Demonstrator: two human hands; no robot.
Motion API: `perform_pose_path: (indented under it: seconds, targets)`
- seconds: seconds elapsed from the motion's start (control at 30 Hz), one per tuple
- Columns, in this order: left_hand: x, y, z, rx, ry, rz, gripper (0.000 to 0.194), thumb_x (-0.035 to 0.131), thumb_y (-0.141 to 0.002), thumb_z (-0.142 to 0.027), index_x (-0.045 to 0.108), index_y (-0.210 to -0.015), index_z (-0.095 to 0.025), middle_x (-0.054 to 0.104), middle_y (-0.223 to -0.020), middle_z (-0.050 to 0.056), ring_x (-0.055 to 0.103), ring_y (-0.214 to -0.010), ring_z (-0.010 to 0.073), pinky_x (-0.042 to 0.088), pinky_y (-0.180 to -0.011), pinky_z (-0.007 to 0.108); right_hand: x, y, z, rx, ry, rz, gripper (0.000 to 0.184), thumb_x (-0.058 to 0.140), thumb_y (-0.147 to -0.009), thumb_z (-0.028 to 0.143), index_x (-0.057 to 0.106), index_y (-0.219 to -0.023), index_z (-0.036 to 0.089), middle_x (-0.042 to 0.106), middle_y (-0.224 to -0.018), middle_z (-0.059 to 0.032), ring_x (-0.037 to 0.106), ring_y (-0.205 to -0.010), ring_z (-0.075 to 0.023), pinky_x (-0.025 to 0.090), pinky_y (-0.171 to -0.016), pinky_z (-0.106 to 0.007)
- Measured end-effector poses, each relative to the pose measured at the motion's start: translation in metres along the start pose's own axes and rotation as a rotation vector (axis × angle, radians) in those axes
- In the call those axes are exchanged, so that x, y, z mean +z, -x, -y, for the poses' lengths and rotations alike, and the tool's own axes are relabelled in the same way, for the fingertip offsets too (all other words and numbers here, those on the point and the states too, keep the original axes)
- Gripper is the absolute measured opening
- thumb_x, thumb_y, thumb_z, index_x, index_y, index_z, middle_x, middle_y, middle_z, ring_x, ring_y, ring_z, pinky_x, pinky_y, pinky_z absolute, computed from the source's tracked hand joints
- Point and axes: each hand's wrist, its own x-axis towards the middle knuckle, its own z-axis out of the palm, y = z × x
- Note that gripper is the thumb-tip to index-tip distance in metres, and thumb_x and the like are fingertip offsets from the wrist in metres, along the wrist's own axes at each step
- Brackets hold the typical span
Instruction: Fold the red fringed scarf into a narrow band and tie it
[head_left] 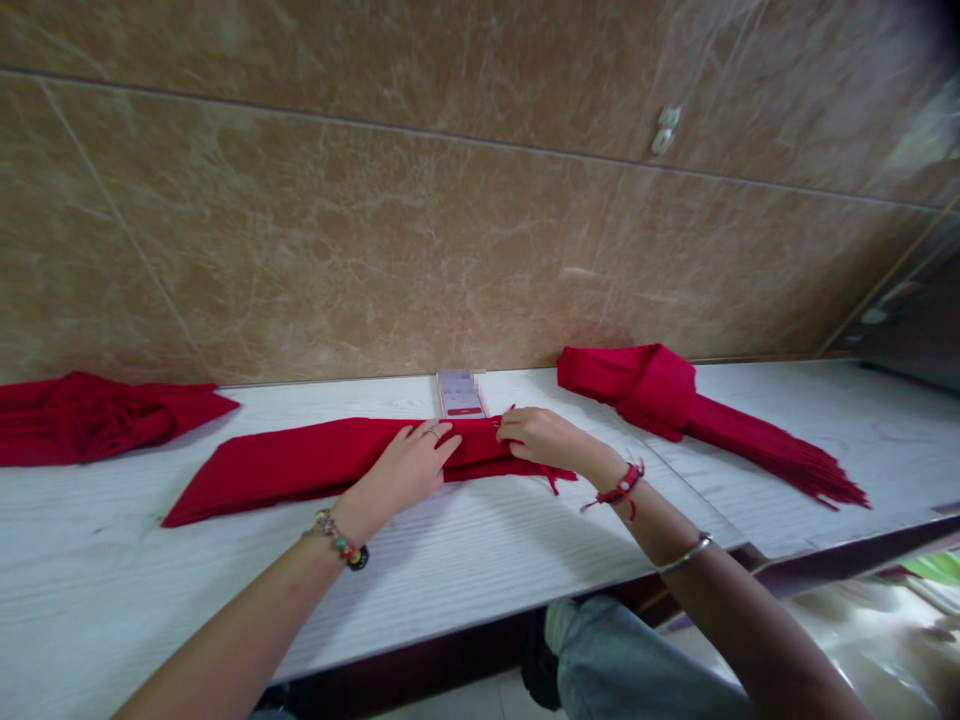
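head view looks down on my two hands meeting over a long red scarf (300, 465) that lies flat along the white desk (465, 560), stretched from my left toward the middle. my left hand (409, 465) rests palm down on it with the fingers laid flat and close together, pressing the cloth so the fold under it keeps its shape and does not slide on the smooth top. my right hand (544, 437) sits just beside it at the scarf's right end, fingers curled down onto the folded edge; it seems to pinch the cloth there, though i cannot tell how firmly. a few fringe strands trail out from under that hand toward the desk's near edge. a phone (460, 393) stands against the marble wall (450, 220) just behind my hands, upright so its screen faces me. a second red scarf (667, 400), already folded with its fringe fanned out, lies well apart to the right, and a third bundled one (90, 415) lies at the far left, both out of the way of the one i hold.
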Motion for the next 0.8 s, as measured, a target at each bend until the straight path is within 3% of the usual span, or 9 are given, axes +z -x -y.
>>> perform_pose_path:
  seconds: [0.13,0.3,0.4,0.5,0.63,0.7,0.8]
  targets:
    - [0.009,0.003,0.002,0.045,0.023,0.040,0.056,0.039,-0.079,-0.005,0.038,-0.133,-0.021,0.032,-0.143,0.008,0.024,-0.132,0.0247,0.027,-0.103,0.044,0.002,0.007,0.001,-0.045,0.000,0.017,0.022,0.045,-0.078,0.006,0.064,-0.082,0.016,0.063,-0.085,-0.0067,0.057,-0.078,-0.0155,0.042,-0.073,-0.026]
    - [0.010,0.006,0.002,0.098,0.062,0.185,0.059,0.030,-0.080,0.000,0.035,-0.134,-0.022,0.027,-0.145,0.006,0.024,-0.132,0.0229,0.029,-0.101,0.047,0.013,0.007,0.002,-0.079,-0.101,0.062,0.025,0.044,-0.075,0.003,0.064,-0.084,0.015,0.063,-0.088,-0.0078,0.057,-0.088,-0.0169,0.043,-0.080,-0.028]
    - [0.007,0.005,0.001,0.117,0.091,0.244,0.051,0.032,-0.084,-0.007,0.036,-0.134,-0.018,0.027,-0.144,0.008,0.022,-0.133,0.0238,0.026,-0.102,0.048,0.008,0.007,-0.004,-0.052,-0.233,0.025,0.029,0.043,-0.072,0.002,0.064,-0.086,0.017,0.064,-0.092,-0.0060,0.057,-0.087,-0.0156,0.044,-0.080,-0.028]
    - [0.006,0.000,-0.001,0.100,0.178,0.190,0.040,0.029,-0.092,-0.025,0.042,-0.129,-0.016,0.032,-0.142,0.010,0.023,-0.132,0.0223,0.024,-0.104,0.045,0.001,0.008,-0.016,-0.006,-0.278,0.002,0.027,0.044,-0.069,0.000,0.064,-0.079,0.016,0.064,-0.090,-0.0060,0.058,-0.083,-0.0151,0.044,-0.080,-0.028]
    - [0.012,-0.010,-0.004,0.047,0.288,0.071,0.042,0.026,-0.094,-0.034,0.044,-0.127,-0.014,0.047,-0.132,0.010,0.042,-0.122,0.0200,0.033,-0.100,0.037,-0.002,0.008,-0.028,0.102,-0.178,0.069,0.028,0.043,-0.066,-0.005,0.063,-0.068,0.014,0.064,-0.080,-0.0075,0.058,-0.077,-0.0164,0.044,-0.076,-0.028]
    - [0.017,-0.014,-0.004,0.017,0.311,-0.003,0.040,0.026,-0.095,-0.032,0.049,-0.122,-0.013,0.054,-0.125,0.010,0.050,-0.114,0.0188,0.038,-0.096,0.033,0.000,0.005,-0.026,0.156,-0.169,-0.019,0.030,0.040,-0.068,-0.005,0.063,-0.075,0.014,0.064,-0.084,-0.0083,0.057,-0.081,-0.0168,0.043,-0.077,-0.029]
    - [0.026,-0.015,-0.005,0.010,0.283,-0.044,0.037,0.028,-0.094,-0.026,0.052,-0.119,-0.014,0.054,-0.124,0.011,0.050,-0.114,0.0182,0.038,-0.096,0.032,0.007,-0.004,-0.012,0.107,-0.226,-0.140,0.027,0.041,-0.074,0.000,0.061,-0.083,0.016,0.063,-0.090,-0.0070,0.055,-0.086,-0.0157,0.043,-0.080,-0.029]
